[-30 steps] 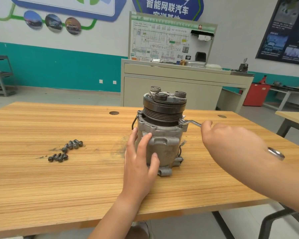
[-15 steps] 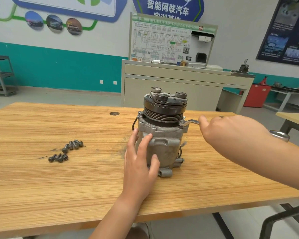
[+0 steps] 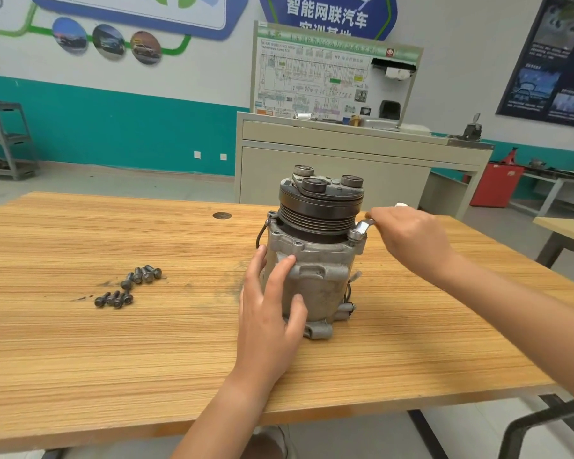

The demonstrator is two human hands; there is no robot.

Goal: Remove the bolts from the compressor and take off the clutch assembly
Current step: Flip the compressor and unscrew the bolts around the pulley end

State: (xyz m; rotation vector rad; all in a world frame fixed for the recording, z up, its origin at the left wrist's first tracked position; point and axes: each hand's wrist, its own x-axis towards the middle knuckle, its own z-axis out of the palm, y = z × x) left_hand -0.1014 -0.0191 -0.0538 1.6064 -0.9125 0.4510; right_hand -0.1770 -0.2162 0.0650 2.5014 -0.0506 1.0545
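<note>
Compressor upright, grimy; left hand spread on it, right hand gripping wrench.

Matt grey metal compressor; streaky wood-grain table; dark metal bolts

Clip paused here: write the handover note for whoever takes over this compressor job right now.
Left hand rests flat against the compressor, bracing it upright on the table.
Right hand grips a wrench whose head sits on the right flange ear.
Done: a cluster of loose bolts lies to the left.
To do: finish that ear's bolt, check for others, then lift off the clutch assembly, still on top.
</note>
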